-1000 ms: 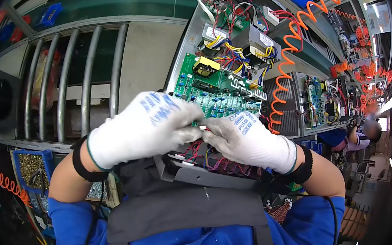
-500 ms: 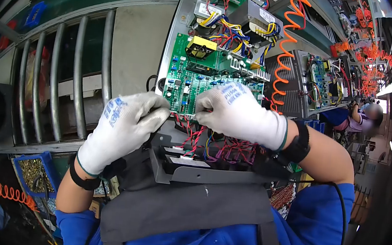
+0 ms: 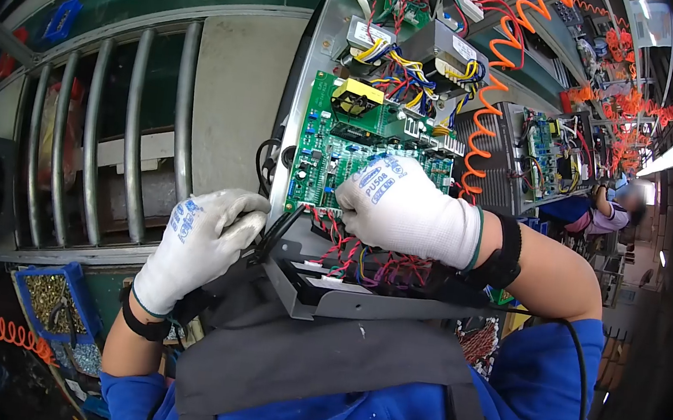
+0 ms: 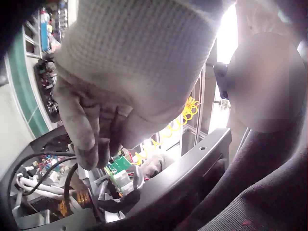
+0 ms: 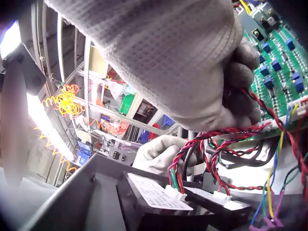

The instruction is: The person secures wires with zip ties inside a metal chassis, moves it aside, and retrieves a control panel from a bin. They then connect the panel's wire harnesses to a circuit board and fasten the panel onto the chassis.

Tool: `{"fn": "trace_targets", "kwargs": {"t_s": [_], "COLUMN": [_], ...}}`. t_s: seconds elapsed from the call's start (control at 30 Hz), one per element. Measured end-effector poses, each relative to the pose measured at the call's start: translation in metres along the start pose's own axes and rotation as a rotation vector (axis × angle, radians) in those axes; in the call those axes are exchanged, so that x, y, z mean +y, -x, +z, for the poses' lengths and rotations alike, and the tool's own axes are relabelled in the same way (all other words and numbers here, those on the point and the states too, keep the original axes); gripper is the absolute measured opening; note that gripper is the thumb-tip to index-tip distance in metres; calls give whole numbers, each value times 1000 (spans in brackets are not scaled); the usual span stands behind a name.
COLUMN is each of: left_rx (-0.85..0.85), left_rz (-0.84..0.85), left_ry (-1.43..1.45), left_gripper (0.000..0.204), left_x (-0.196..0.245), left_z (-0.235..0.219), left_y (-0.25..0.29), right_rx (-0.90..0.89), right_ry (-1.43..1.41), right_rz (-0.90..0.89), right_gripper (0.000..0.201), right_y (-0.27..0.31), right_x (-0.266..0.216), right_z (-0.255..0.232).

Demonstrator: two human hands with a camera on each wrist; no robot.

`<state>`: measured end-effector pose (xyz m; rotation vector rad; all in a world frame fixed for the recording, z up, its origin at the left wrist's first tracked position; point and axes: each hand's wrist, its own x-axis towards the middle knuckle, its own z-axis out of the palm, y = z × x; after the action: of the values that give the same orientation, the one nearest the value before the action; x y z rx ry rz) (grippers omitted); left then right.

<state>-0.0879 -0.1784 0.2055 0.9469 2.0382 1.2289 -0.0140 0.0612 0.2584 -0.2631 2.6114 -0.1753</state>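
Both hands wear white gloves. My right hand [image 3: 395,204] is over the front edge of a green circuit board [image 3: 324,138]. In the right wrist view its curled fingers [image 5: 240,74] pinch a red-and-black twisted wire [image 5: 260,101], their tips partly hidden. My left hand [image 3: 205,236] is at the near left corner of the metal chassis, thumb and fingers bent together. Black cables [image 3: 275,236] run right beside its fingertips; I cannot tell whether it grips them. More red-and-black wires [image 3: 336,251] lead down to white plugs on the dark front panel [image 3: 359,304].
Transformers [image 3: 454,53] with yellow and blue wires sit on the chassis behind the board. An orange coiled hose [image 3: 490,103] hangs along the right, before a second opened unit [image 3: 554,156]. Metal rollers [image 3: 138,129] lie to the left, with a blue screw bin [image 3: 56,302] nearer me.
The hands, together over the board's front edge at first, have parted. The left hand moved left and down toward me. Black cables now show beside it, while the right hand stays near the edge.
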Motion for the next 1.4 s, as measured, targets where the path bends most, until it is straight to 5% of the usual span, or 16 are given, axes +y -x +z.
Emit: {"fn": "trace_targets", "kwargs": {"t_s": [0.3, 0.4, 0.6, 0.67, 0.73, 0.8, 0.93, 1.07, 1.13, 1.23, 1.33, 1.37, 1.4], "left_rx": [-227, -412, -481, -30, 105, 119, 206, 197, 176, 187, 113, 196, 264], "left_rz": [-16, -227, -182, 91, 260, 252, -9, -85, 7, 237, 843, 963, 752], "left_ry": [56, 200, 128, 374, 590, 586, 288, 355, 325, 151, 356, 255, 211], "left_gripper": [20, 23, 40, 54, 61, 59, 60, 78, 85, 88, 90, 87, 83], "left_x": [-6, 0, -9, -7, 27, 44, -3, -35, -21, 55, 109, 124, 157], "left_z": [-7, -16, -29, -34, -44, -61, -56, -36, -31, -19, 7, 8, 12], "left_y": [7, 6, -7, -26, -45, -48, -63, -59, -67, -85, -112, -125, -118], "right_rx": [-97, -49, -4, -118, -164, -278, 336, 639, 593, 326, 302, 298, 370], "right_ry": [153, 233, -29, 48, -169, -400, -600, -658, -584, -975, -1280, -1025, -896], "right_rz": [-72, -147, -38, 22, 36, 15, 227, 672, 748, 841, 783, 620, 536], "right_gripper": [13, 14, 18, 20, 25, 30, 31, 27, 31, 52, 76, 83, 83], "right_y": [1, 5, -1, -4, -6, 8, 101, 214, 261, 287, 263, 255, 244], "right_x": [-11, -10, 0, -4, 7, 16, 50, 87, 94, 64, 26, 24, 17], "right_z": [-7, -1, 6, 0, -11, -47, -90, -62, -14, 44, 82, 104, 116]}}
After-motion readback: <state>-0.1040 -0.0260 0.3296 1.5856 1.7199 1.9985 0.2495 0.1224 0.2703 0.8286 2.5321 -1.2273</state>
